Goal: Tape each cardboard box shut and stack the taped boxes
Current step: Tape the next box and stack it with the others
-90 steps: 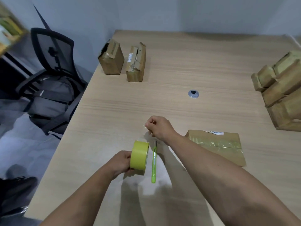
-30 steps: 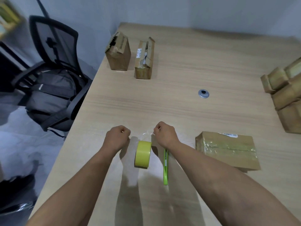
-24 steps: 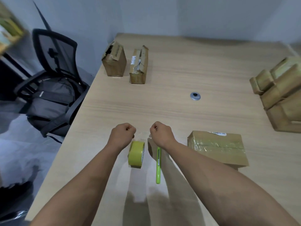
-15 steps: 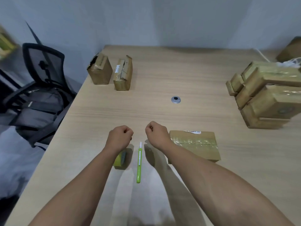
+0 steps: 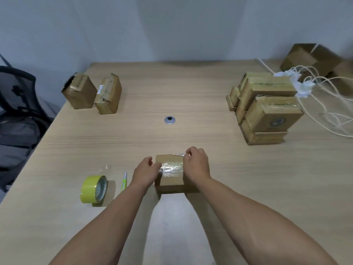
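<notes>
A: From the head camera, where is the cardboard box point(image 5: 172, 183)?

B: It lies flat on the bench point(image 5: 172, 92), near the front edge and about midway along it, between the two hands.

A: And the hands?

B: The left hand point(image 5: 146, 172) is at the box's left edge, fingers curled, thumb reaching onto the top. The right hand point(image 5: 196, 165) is over the box's right side, fingers curled near the far edge, just beside a white label point(image 5: 179, 154). A strip of clear tape point(image 5: 172, 166) runs across the top between them. Each hand seems to pinch one end of it, though the tape is glossy and see-through, so the grip is hard to make out.

A: What else is along the front edge?

B: To the left of the box, a green cutter point(image 5: 124, 182) lies just beside the left wrist. Further left, the yellow tape roll point(image 5: 93, 189) stands on its edge, with a loose end sticking up.

A: And further back?

B: Two small boxes point(image 5: 80, 94) stand side by side near the far left corner. A stack of taped boxes point(image 5: 267, 106) sits towards the right edge, with white cables point(image 5: 324, 111) behind and beside it. A round grommet point(image 5: 169, 119) sits in the middle of the bench. Off the left edge is an office chair point(image 5: 17, 96) with a backpack point(image 5: 15, 138) on it.
</notes>
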Tool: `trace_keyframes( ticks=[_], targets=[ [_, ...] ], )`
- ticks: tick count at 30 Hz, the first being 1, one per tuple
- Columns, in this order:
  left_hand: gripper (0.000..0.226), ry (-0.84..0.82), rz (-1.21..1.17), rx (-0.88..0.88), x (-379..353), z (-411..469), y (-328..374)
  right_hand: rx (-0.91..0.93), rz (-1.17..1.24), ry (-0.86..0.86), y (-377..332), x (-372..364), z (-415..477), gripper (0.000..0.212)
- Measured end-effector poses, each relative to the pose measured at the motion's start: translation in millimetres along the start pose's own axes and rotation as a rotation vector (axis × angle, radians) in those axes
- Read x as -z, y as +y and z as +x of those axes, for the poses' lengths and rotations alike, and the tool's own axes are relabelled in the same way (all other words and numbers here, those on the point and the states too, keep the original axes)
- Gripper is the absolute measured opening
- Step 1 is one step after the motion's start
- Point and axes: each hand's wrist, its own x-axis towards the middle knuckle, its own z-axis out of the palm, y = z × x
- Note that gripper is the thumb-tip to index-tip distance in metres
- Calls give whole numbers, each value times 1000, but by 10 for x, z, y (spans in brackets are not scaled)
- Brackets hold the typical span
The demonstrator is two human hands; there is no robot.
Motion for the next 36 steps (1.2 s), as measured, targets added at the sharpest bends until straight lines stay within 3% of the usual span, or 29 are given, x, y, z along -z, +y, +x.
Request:
trace_keyframes(
  ticks=[3,8,14,19,21,24,26,36],
  targets=[
    [60,18,-63,71,-192,0,4,-87,-31,-15,249,70,5,39],
    [24,56,-84,52,-397,-26,13,-231,76,-99,434,71,31,73],
    [22,65,-89,71,-418,23,3,-261,90,-130,459,10,132,83],
    [31,77,-5,64,-502,22,34,-250,-67,-106,479,-52,135,93],
    [45,71,36,45,-542,19,38,-244,-145,-110,487,-111,115,97],
    [85,78,147,-4,-591,28,-61,-193,-256,-93,529,-185,35,97],
    [92,79,167,-11,-617,40,-142,-171,-276,-89,576,-198,23,95],
    [59,127,-159,60,-578,92,-231,-161,-227,-70,609,-212,47,77]
  ],
)
